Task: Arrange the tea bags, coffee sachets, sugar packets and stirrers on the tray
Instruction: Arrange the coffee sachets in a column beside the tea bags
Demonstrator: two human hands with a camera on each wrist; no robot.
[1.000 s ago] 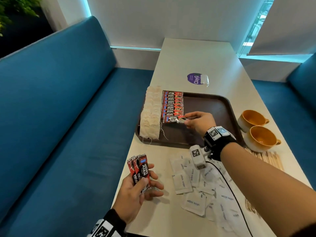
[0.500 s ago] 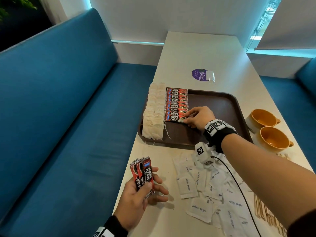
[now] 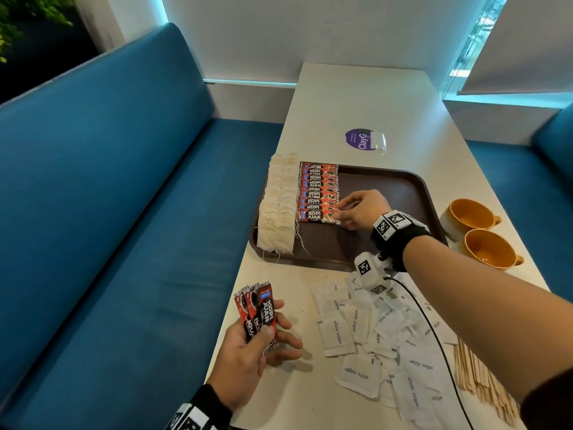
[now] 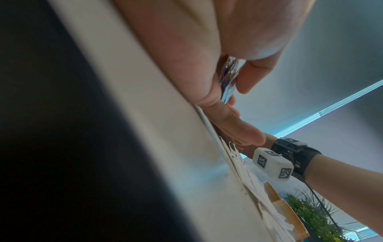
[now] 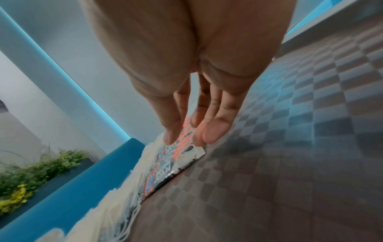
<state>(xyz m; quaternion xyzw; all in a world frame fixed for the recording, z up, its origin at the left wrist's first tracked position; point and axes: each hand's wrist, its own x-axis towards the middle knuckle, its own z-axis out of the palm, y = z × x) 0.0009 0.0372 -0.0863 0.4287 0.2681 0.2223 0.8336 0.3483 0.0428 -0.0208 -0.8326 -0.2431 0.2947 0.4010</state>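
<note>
On the tray (image 3: 403, 193), right hand (image 3: 361, 209) fingertips (image 5: 209, 134) pressing nearest coffee sachet (image 3: 316, 216), grip relaxed, left hand (image 3: 248, 361) clutching spare sachets (image 3: 259, 311), silver edges visible from left wrist only.

Nine coffee sachets (image 3: 317, 193) are lying in a row on one brown tray (image 3: 400, 187), beside two columns of tea bags (image 3: 279, 206) too overlapped for counting. Three more sachets (image 3: 257, 311) are fanning out nearby. Two orange cups (image 3: 477, 231) are standing together.
</note>
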